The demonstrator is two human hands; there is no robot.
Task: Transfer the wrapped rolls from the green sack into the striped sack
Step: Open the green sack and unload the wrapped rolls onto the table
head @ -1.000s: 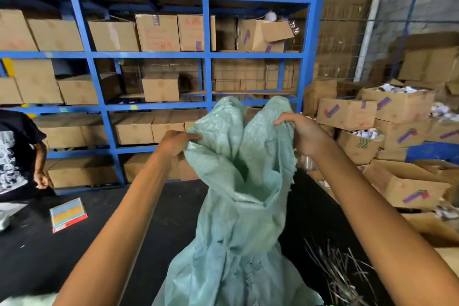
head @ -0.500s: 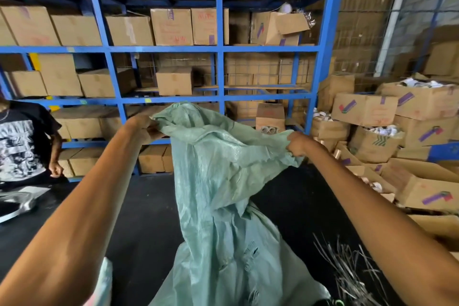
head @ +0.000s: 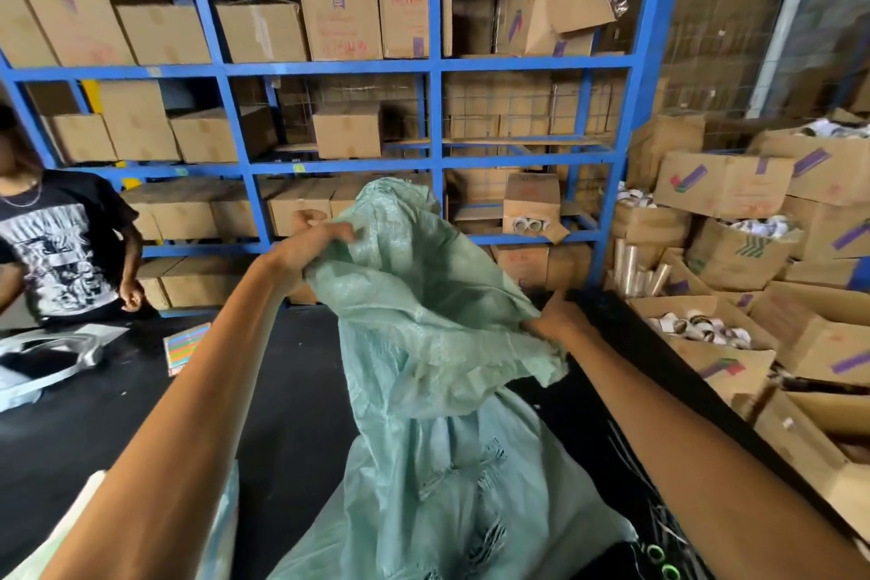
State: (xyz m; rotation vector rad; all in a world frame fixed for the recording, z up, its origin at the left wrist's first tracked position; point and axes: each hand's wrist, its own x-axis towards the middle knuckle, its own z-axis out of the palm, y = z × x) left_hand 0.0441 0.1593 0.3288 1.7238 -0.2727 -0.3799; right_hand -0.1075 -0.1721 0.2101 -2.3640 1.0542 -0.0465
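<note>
While both arms reach forward, the left hand grips the upper rim of the green sack, fingers curled into the woven fabric. The right hand grips the opposite rim lower down, fingers closed on a fold. Between the hands the sack mouth gapes open; its contents cannot be seen. The sack body hangs down over the dark floor. Behind it stands a blue rack loaded with cardboard boxes. At the right are stacked open boxes of rolls. A second person in a black printed shirt stands at the left.
</note>
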